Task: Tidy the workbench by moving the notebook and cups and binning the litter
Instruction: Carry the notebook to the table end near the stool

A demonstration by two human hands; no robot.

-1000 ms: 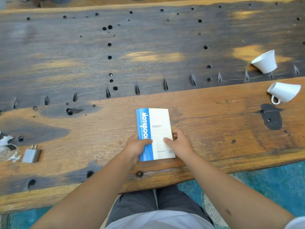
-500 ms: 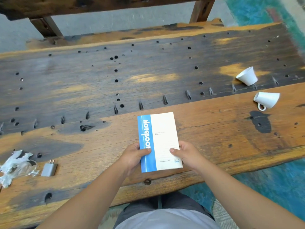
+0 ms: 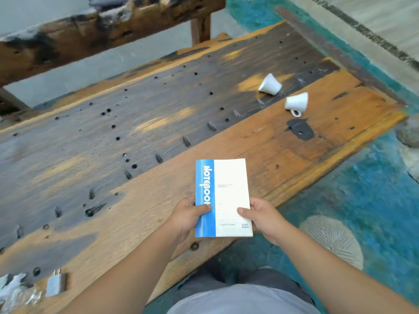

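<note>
A small grey plug adapter (image 3: 56, 284) near the bench's near-left edge; teal floor (image 3: 362, 200); a rough timber beam (image 3: 102, 35) beyond.

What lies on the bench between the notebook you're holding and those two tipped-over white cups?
In the head view, only bare wood: orange plank between the notebook and the cups, with a dark patch near the handled cup.

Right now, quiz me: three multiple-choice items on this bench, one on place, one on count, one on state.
1. Where is the litter? A. bench's near left corner B. beside the cups C. on the floor
2. How many white cups? A. one B. two C. four
3. How is the notebook held? A. left hand only B. both hands C. lying free

Answers:
1. A, crumpled plastic lies beside the plug.
2. B, one cup and another, both tipped over.
3. B, left hand and right hand grip its lower edges.
</note>
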